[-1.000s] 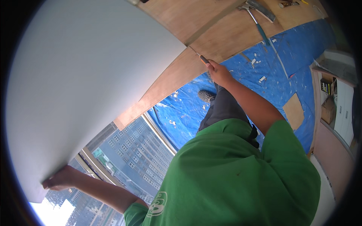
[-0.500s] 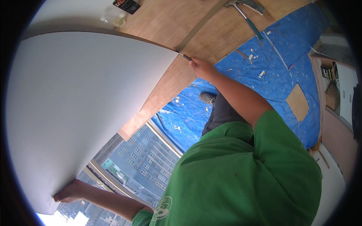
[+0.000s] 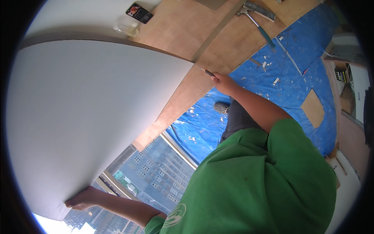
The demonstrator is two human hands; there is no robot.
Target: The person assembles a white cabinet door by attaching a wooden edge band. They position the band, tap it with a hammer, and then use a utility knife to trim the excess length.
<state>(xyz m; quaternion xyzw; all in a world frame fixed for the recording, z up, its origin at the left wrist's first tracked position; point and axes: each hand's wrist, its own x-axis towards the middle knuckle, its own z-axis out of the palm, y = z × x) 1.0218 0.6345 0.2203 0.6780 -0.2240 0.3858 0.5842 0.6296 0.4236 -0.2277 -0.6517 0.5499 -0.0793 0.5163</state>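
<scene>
A large white panel (image 3: 89,117) fills the left side, partly over a plywood surface. My left hand (image 3: 83,198) grips its edge at the lower left, fingers closed around it; the fingertips are partly hidden. Near the panel's far right corner, my right hand (image 3: 223,82) is closed around a slim dark-handled tool (image 3: 209,73). Its thin pale tip points toward that corner, a short gap away. The exact kind of tool is too small to make out.
On the plywood (image 3: 177,29) lie a teal-handled hammer (image 3: 261,33), a phone (image 3: 139,13) and a clear container (image 3: 127,30). Blue sheeting (image 3: 249,70) strewn with white scraps covers the floor, with a loose board (image 3: 313,108) on it. A window (image 3: 152,167) is below the panel.
The tool's tip has drawn slightly away from the panel's corner in my right hand. My left hand stays on the panel edge. The whole view has shifted a little.
</scene>
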